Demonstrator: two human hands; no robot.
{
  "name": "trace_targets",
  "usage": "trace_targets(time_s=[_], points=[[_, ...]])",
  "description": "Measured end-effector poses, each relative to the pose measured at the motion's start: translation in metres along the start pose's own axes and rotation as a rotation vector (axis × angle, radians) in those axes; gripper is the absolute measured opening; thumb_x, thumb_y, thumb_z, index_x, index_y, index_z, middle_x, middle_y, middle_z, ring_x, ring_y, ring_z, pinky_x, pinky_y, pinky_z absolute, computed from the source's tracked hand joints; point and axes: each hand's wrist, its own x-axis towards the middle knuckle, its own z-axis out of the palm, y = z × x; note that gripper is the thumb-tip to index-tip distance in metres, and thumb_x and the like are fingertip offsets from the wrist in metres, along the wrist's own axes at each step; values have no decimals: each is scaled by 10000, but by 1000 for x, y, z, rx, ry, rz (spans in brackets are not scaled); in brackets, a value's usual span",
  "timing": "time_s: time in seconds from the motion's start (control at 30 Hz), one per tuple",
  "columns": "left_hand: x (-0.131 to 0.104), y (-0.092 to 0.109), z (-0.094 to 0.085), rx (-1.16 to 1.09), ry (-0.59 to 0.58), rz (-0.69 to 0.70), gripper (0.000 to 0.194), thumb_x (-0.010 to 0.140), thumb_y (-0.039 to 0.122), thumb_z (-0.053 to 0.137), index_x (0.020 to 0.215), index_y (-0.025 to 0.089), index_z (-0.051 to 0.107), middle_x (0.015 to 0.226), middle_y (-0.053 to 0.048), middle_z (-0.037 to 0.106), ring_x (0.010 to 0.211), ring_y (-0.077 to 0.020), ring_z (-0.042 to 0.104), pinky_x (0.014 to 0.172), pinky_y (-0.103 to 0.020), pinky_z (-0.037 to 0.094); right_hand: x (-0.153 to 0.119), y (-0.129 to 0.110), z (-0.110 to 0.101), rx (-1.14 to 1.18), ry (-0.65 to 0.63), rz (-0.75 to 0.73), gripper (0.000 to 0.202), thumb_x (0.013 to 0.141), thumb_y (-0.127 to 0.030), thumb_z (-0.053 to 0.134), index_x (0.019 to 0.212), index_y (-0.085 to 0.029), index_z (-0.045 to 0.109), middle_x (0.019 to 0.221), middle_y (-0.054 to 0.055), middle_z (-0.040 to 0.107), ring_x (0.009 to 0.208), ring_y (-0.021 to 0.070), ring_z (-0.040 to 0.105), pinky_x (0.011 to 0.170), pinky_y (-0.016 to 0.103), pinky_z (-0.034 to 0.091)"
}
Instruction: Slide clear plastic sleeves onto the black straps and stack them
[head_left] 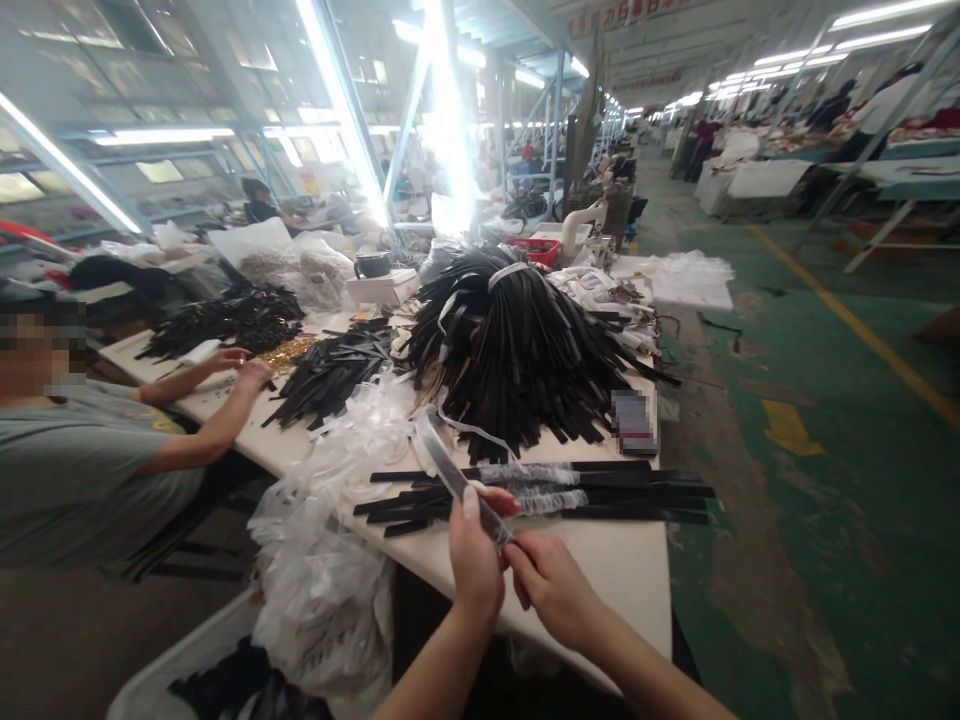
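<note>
My left hand (476, 555) is closed round a dark strap with clear plastic film on it (447, 458), the thumb lying along its upper side. The strap slants up and away to the left over the table. At its near end my right hand (553, 588) pinches the strap, fingertips close to my left palm. Just beyond my hands lie several black straps (630, 508) side by side, with crinkled clear plastic film (551, 500) round their middles. Behind them stands a large bundle of black straps (517, 340), tied near the top with a pale band (508, 274).
Loose clear plastic film (322, 540) spills over the table's left edge into a pale bin (187, 655). Shorter black strips (337, 365) lie farther left, near a seated co-worker's hands (251, 375). A pixelated flat object (634, 422) lies at the right edge of the white table (622, 560).
</note>
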Motion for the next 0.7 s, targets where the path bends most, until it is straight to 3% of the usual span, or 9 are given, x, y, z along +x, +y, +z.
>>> trace_targets(time_s=[0.07, 0.13, 0.23, 0.33, 0.43, 0.5, 0.57, 0.63, 0.7], points=[[-19, -11, 0, 102, -15, -32, 356, 875, 536, 650, 871, 181, 682, 804, -55, 721, 783, -206, 680, 775, -309, 522, -2, -4, -1, -18, 63, -76, 374, 1029, -361, 440, 790, -177, 661, 753, 56, 682, 730, 183, 635, 711, 273, 469], [-23, -12, -1, 101, -77, -120, 359, 859, 524, 672, 881, 167, 696, 846, -76, 734, 825, -223, 692, 769, -306, 522, -3, -4, -3, -48, 87, -94, 364, 1028, -359, 441, 809, -176, 666, 832, 79, 695, 776, 196, 637, 728, 286, 467], [1, 4, -1, -68, -112, -221, 411, 870, 547, 621, 952, 150, 688, 858, -100, 743, 776, -246, 704, 714, -346, 530, -5, 1, -4, -113, 57, -22, 375, 1029, -359, 430, 791, -179, 657, 679, 39, 649, 630, 177, 590, 614, 281, 404], [15, 17, 3, -113, -30, -118, 365, 877, 515, 617, 938, 158, 669, 832, -80, 738, 727, -223, 691, 722, -358, 532, -9, -1, -3, -153, 66, 4, 340, 1017, -342, 457, 793, -185, 660, 647, 22, 641, 612, 174, 587, 602, 284, 367], [-17, 8, 7, 11, -29, -46, 364, 912, 527, 582, 856, 176, 662, 787, -62, 715, 713, -204, 665, 724, -332, 517, -19, -10, -4, -125, 97, -27, 340, 1017, -336, 456, 777, -189, 647, 725, 49, 681, 668, 188, 620, 649, 291, 403], [-43, 1, 8, 78, -46, -93, 385, 906, 552, 590, 856, 181, 680, 802, -70, 717, 764, -213, 668, 767, -325, 515, -26, -16, -5, -108, 108, -75, 328, 1020, -335, 450, 802, -193, 650, 805, 74, 702, 728, 202, 638, 700, 296, 428], [-52, 3, 9, 38, -86, -143, 386, 898, 549, 590, 853, 177, 685, 833, -86, 727, 806, -229, 681, 802, -338, 520, -31, -18, -6, -119, 108, -107, 319, 1021, -336, 448, 817, -195, 648, 819, 82, 701, 730, 204, 634, 701, 297, 429], [-40, 14, 12, -73, -93, -193, 372, 891, 525, 578, 886, 168, 681, 857, -100, 738, 807, -247, 698, 800, -370, 533, -33, -18, -6, -144, 101, -102, 312, 1021, -326, 448, 812, -194, 638, 762, 67, 686, 686, 194, 619, 671, 294, 413], [-21, 25, 16, -155, -8, -232, 338, 867, 479, 599, 961, 163, 671, 861, -97, 747, 774, -249, 711, 774, -389, 545, -32, -18, -5, -161, 96, -80, 311, 1022, -306, 445, 803, -189, 632, 708, 47, 672, 654, 183, 611, 645, 286, 395]])
